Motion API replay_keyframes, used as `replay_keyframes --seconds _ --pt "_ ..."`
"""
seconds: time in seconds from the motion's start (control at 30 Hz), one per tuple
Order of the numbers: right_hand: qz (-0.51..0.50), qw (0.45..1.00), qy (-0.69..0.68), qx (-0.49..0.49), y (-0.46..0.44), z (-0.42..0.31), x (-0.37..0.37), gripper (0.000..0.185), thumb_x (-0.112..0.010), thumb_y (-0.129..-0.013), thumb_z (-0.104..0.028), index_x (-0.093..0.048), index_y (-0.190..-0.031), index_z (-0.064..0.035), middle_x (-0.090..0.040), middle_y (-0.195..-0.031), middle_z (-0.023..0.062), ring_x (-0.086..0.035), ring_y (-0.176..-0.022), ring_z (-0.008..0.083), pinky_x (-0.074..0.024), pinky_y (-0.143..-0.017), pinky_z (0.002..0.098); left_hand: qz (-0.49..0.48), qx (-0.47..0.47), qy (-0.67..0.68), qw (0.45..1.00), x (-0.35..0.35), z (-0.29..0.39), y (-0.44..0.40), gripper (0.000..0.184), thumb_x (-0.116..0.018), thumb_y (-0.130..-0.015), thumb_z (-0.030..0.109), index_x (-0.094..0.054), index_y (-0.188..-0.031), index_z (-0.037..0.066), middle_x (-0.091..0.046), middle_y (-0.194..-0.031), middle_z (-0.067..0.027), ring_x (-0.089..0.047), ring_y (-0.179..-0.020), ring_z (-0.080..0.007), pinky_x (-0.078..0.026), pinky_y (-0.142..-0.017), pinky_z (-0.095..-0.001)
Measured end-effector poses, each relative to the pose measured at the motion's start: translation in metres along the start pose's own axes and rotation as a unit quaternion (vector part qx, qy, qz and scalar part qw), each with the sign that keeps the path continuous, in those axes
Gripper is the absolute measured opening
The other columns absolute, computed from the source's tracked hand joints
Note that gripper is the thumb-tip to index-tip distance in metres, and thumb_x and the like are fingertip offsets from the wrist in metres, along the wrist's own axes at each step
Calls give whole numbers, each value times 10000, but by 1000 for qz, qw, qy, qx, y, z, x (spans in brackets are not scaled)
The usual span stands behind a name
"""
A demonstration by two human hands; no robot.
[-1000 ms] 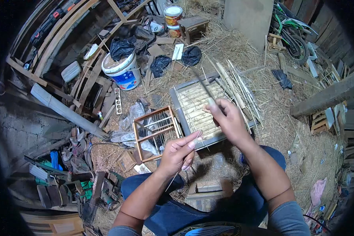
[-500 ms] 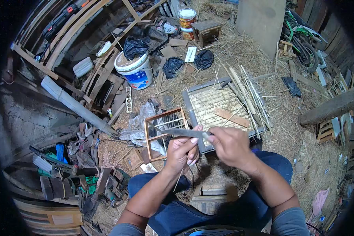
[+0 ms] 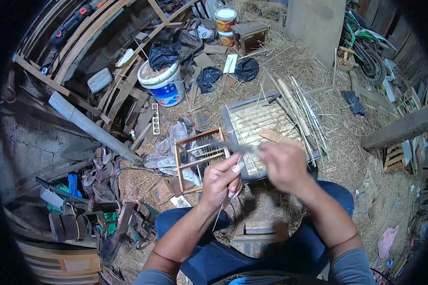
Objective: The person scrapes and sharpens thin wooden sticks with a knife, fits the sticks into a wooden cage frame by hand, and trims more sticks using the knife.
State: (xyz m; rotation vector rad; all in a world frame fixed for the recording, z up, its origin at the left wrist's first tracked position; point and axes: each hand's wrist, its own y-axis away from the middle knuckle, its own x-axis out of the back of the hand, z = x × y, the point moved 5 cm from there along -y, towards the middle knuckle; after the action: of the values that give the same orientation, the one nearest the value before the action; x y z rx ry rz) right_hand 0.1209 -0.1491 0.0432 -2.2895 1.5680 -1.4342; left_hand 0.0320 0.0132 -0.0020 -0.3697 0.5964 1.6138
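My left hand (image 3: 220,181) is closed around a thin bamboo stick (image 3: 218,218), whose lower end sticks out below the fingers. My right hand (image 3: 288,167) grips a knife (image 3: 234,147) by its handle; the blade is smeared by motion and points left, just above my left fingertips. Whether the blade touches the stick, I cannot tell. Beyond my left hand stands a small wooden frame with thin bars (image 3: 179,167). Past my right hand lies a dark-edged panel of pale slats (image 3: 227,124), with a bundle of long bamboo strips (image 3: 297,114) along its right side.
A white and blue bucket (image 3: 168,91) topped with black plastic stands at the upper left. Tools and scrap (image 3: 137,228) crowd the lower left. Further back are stacked paint pails (image 3: 226,21), a wooden stool (image 3: 250,31) and a motorbike (image 3: 372,64). A beam (image 3: 404,124) juts in from the right.
My right hand has moved slightly right and toward the viewer's right knee, and the knife blade has risen a little above my left fingers. My left hand keeps its hold on the stick.
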Motion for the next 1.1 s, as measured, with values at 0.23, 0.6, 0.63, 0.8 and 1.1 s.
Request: replay_keyframes --seconds 0.23,0.6,0.63,0.8,1.1 --pt "-15 999 -38 -15 -1 1 -2 209 -638 -1019 -295 -709 -936 -117 -660 -650 104 -668 -556 317 -458 -472 444 38 -33 -100 994 -4 3 3 413 -616 -1035 37 -593 -1441 -37 -554 -647 29 -446 -498 -49 -370 -464 -229" --pt "-12 999 -30 -35 -5 4 5 222 -632 -1022 -327 -708 -935 -138 -664 -666 102 -668 -571 314 -469 -496 449 62 -85 -163 981 -2 8 4 374 -681 -1011 38 -657 -1378 -29 -623 -730 31 -495 -554 -18 -372 -493 -206" --pt "-17 999 -39 -20 -1 -4 6 235 -620 -1031 -326 -705 -925 -134 -659 -660 100 -662 -563 315 -468 -491 449 53 -91 -187 977 -3 9 5 372 -676 -1012 34 -658 -1379 -23 -628 -733 26 -499 -559 -18 -373 -494 -204" --pt "-6 998 -21 -65 -14 17 12 232 -593 -1038 -306 -722 -953 -132 -651 -637 71 -655 -542 294 -466 -469 425 -11 -36 -41 998 -6 2 6 405 -625 -1043 55 -604 -1441 -16 -595 -699 20 -468 -523 -47 -389 -506 -227" --pt "-18 999 -20 -28 -8 3 14 209 -607 -1036 -294 -721 -977 -129 -676 -662 94 -667 -550 296 -475 -487 425 -28 34 35 998 -9 1 6 438 -543 -1051 72 -546 -1476 -36 -440 -523 31 -393 -416 -82 -378 -435 -254"
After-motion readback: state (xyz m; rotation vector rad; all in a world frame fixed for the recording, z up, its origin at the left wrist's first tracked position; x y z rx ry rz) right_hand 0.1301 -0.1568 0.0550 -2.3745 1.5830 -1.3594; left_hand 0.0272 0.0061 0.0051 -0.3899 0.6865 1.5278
